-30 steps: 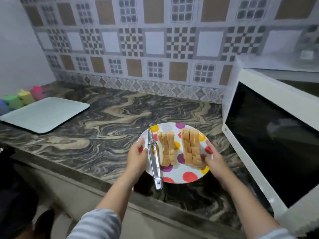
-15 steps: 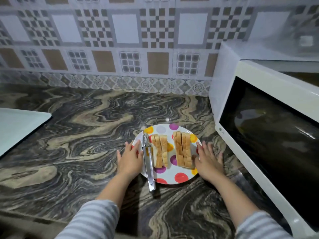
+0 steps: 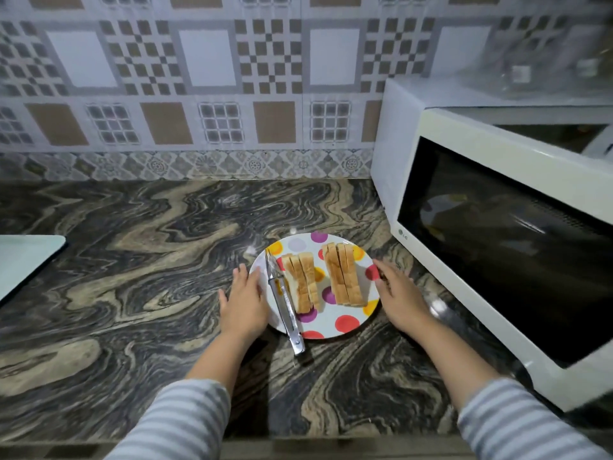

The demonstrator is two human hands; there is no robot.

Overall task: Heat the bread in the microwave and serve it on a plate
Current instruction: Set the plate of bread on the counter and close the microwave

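A white plate with coloured dots (image 3: 345, 322) sits on the marbled counter (image 3: 132, 277). Two stacks of sliced bread lie on it, a left stack (image 3: 300, 282) and a right stack (image 3: 343, 275). Metal tongs (image 3: 283, 300) lie across the plate's left side, their handle end overhanging the near rim. My left hand (image 3: 243, 302) rests flat against the plate's left edge, fingers straight. My right hand (image 3: 399, 295) touches the right edge with relaxed fingers. The white microwave (image 3: 504, 234) stands to the right, its door swung open towards me.
A pale cutting board (image 3: 23, 260) lies at the left edge of the counter. A tiled wall (image 3: 205, 94) runs behind. The open microwave door (image 3: 517, 247) juts out over the counter close to my right forearm.
The view moved closer and turned right. Both hands went from gripping the plate's rim to lying flat beside it on the counter, and the plate now sits nearer the microwave.
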